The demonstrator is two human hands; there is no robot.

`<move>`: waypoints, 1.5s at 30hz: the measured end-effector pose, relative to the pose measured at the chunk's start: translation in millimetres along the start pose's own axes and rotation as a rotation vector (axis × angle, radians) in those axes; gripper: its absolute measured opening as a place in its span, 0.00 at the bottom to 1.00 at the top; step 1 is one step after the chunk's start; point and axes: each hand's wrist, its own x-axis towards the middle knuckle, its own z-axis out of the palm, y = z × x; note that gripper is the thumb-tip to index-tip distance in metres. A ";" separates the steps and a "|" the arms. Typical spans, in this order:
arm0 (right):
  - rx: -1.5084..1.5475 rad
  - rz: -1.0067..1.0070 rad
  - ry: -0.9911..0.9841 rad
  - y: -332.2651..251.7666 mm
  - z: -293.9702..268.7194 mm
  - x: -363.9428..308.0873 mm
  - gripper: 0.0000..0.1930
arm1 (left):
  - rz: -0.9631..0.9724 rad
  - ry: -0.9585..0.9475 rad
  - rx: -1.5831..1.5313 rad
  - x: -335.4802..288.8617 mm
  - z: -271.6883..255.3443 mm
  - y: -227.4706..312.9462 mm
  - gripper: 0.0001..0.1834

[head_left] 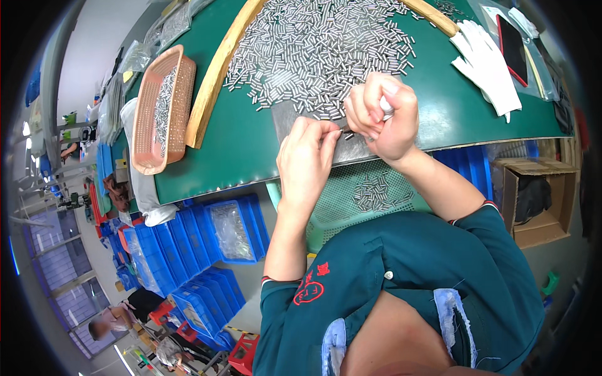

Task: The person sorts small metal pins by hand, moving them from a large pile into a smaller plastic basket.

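A large spread of small metal pins covers the green table ahead of me. Above a grey metal plate at the near edge, my left hand has thumb and forefinger pinched together, on what looks like one small metal pin, mostly hidden. Close on its right, my right hand is closed round a slim tool with a whitish end; its kind cannot be made out. A few loose pins lie on the plate between both hands. Below the table edge sits a light green perforated basket with a pile of pins in it.
Wooden strips border the pins. A pink-orange basket with pins stands left. A white glove and a red-edged phone lie right. Blue bins stand lower left, a cardboard box lower right. People are in the background.
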 end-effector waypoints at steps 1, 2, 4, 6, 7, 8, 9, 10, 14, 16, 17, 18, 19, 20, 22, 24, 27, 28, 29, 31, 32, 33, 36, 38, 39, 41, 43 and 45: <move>-0.002 0.009 -0.002 0.3 -0.1 0.1 0.16 | 0.010 0.003 -0.010 0.0 0.2 -0.9 0.04; 0.011 -0.001 -0.003 0.9 -0.4 0.3 0.16 | 0.002 0.005 -0.014 0.1 0.4 -1.8 0.04; -0.002 -0.005 0.015 -0.2 0.7 0.1 0.16 | 0.023 0.007 -0.026 0.5 0.4 -2.4 0.04; 0.004 0.004 0.006 0.0 1.0 0.7 0.16 | 0.016 0.009 -0.030 0.1 -0.1 -2.7 0.04; 0.014 0.004 -0.001 0.4 0.8 0.9 0.16 | 0.015 0.009 -0.027 -0.3 -0.2 -3.1 0.04; 0.035 0.008 -0.009 0.6 0.4 0.6 0.15 | 0.007 0.011 -0.030 -0.1 -0.4 -4.1 0.04; 0.032 0.017 -0.008 0.0 1.5 -0.2 0.15 | 0.034 0.015 -0.030 0.1 0.2 -4.5 0.04; -0.058 0.018 -0.048 -0.9 4.0 -1.0 0.15 | 0.062 0.020 -0.028 0.3 0.6 -4.5 0.04; -0.198 0.015 -0.108 0.6 6.1 1.1 0.14 | 0.075 0.026 -0.012 1.9 0.0 -2.7 0.04; -0.225 -0.018 -0.089 3.9 6.6 3.4 0.16 | 0.085 0.025 -0.006 0.0 0.2 -4.4 0.04; -0.223 -0.026 -0.092 3.9 7.3 2.2 0.16 | 0.091 0.028 -0.001 -1.4 -0.2 -4.6 0.04; -0.193 -0.022 -0.042 2.8 5.8 1.4 0.16 | 0.098 0.020 0.009 -1.1 0.8 -3.8 0.04; -0.163 -0.019 0.007 1.3 4.5 1.4 0.16 | 0.105 0.011 0.020 -0.1 1.2 -2.2 0.04; -0.168 -0.042 0.011 -0.9 3.2 2.1 0.16 | 0.118 0.010 0.023 1.4 0.7 -0.4 0.04; -0.119 -0.042 0.017 -6.7 -2.9 3.2 0.16 | 0.096 -0.033 0.016 -0.3 -2.0 0.8 0.04; -0.081 -0.047 0.047 -10.7 -5.4 4.4 0.16 | 0.112 -0.057 0.026 2.6 -2.7 2.3 0.04; -0.094 -0.042 0.042 -9.1 -5.8 -1.0 0.17 | 0.162 -0.087 0.068 7.7 -5.8 5.3 0.04; -0.106 -0.040 0.027 -9.1 -5.6 -1.7 0.17 | 0.196 -0.094 0.098 8.6 -6.7 5.9 0.05; -0.105 -0.042 0.029 -9.3 -5.3 -1.8 0.17 | 0.198 -0.096 0.100 9.1 -7.7 6.5 0.05; -0.076 -0.021 0.030 -10.7 -5.7 -1.8 0.16 | 0.207 -0.146 0.060 9.8 -8.9 7.9 0.07; -0.056 -0.013 0.033 -10.3 -6.3 -2.0 0.16 | 0.210 -0.150 0.060 9.5 -8.9 7.4 0.07; -0.056 -0.016 0.038 -10.1 -6.5 -1.9 0.16 | 0.207 -0.127 -0.015 9.1 -8.4 6.3 0.08; -0.008 0.043 0.002 -10.4 -7.0 -2.2 0.16 | 0.135 -0.102 -0.043 4.3 -11.9 12.0 0.10; -0.014 0.048 -0.004 -10.4 -7.3 -2.6 0.16 | 0.110 -0.063 0.103 2.3 -9.7 9.8 0.11; -0.019 0.056 -0.020 -10.2 -6.9 -2.5 0.15 | 0.109 -0.065 0.106 1.9 -9.1 10.4 0.11; -0.015 0.056 -0.016 -10.0 -6.4 -3.0 0.15 | 0.057 -0.092 0.102 0.6 -7.3 12.2 0.09; 0.022 0.080 -0.025 -10.0 -6.5 -3.3 0.16 | 0.069 -0.103 0.080 -0.3 -5.3 9.7 0.08; 0.014 0.076 -0.017 -11.3 -6.8 -3.2 0.16 | 0.080 -0.116 0.058 -0.4 -5.0 10.4 0.07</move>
